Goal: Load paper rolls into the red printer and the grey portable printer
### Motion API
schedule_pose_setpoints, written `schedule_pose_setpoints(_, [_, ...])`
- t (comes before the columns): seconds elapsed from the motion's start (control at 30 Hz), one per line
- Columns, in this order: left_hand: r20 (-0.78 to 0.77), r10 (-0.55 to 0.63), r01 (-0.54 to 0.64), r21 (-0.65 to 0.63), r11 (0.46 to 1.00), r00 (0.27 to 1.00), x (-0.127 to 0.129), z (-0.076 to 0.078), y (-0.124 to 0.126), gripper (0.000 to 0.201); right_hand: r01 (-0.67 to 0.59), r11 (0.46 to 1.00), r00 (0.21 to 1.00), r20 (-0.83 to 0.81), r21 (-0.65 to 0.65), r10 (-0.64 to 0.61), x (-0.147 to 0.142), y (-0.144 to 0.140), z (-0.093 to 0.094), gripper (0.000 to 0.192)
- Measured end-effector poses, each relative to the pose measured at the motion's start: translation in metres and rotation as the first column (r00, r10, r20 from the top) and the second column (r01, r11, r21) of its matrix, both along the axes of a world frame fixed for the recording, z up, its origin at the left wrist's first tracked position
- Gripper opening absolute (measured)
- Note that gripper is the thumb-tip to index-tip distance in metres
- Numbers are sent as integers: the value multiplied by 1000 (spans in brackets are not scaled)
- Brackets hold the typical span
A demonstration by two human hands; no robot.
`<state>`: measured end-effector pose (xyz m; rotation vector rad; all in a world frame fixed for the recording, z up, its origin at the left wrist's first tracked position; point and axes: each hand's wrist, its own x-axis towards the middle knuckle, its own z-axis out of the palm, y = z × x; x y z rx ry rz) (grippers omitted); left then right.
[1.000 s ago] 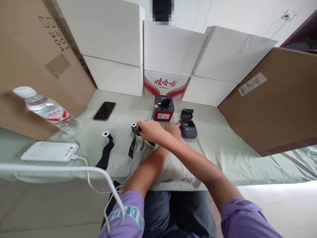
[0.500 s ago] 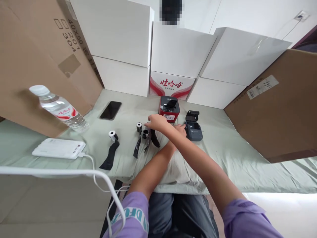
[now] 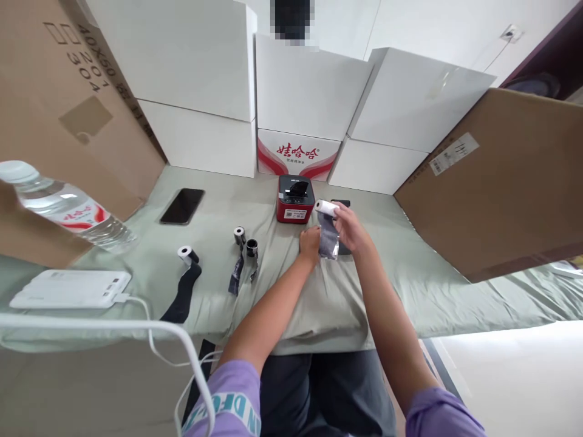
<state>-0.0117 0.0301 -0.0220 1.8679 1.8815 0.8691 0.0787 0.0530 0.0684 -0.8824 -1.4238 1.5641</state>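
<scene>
A table draped in a pale green cloth [image 3: 410, 285] is walled in by white boxes [image 3: 314, 91] and brown cartons [image 3: 501, 176]. On it lie a water bottle [image 3: 64, 209], a white power bank [image 3: 68, 289], a phone [image 3: 182, 206], a red label printer [image 3: 295, 199] and three small rolls with dark tails [image 3: 241, 240]. The right hand [image 3: 353, 229] is closed around a white paper roll [image 3: 324, 208], lifted clear of the cloth just right of the red printer; the left hand [image 3: 310, 241] pinches its dark hanging tail [image 3: 328, 241]. A grey printer [image 3: 340, 204] is mostly hidden behind them. The step appears to be readying the roll for loading; the next move likely calls for seating it in an open printer bay.
</scene>
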Motion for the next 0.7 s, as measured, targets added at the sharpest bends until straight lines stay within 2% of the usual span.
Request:
schedule_pose_setpoints(0.13, [-38,1,1,47,999,999,0,1,-4,30,208,973,978,-52,102,-204,59,23,-18,52])
schedule_pose_setpoints(0.23, [-67,43,-41,40,998,997,4,3,-3,41,407,894,913,-69,186,-401,91,46,-42,51])
schedule_pose_setpoints(0.33, [-74,53,-50,37,998,996,7,4,-3,44,515,820,849,-19,248,-528,105,60,-64,52])
schedule_pose_setpoints(0.43, [-38,32,-28,103,994,999,8,3,-6,48,504,823,847,39,261,-530,102,61,-74,52])
schedule_pose_setpoints(0.57, [16,-137,131,218,967,990,5,3,-11,58,384,888,900,113,253,-421,91,55,-76,48])
schedule_pose_setpoints(0.7, [-27,-272,268,296,917,962,3,1,-12,44,309,922,939,79,234,-335,87,54,-78,42])
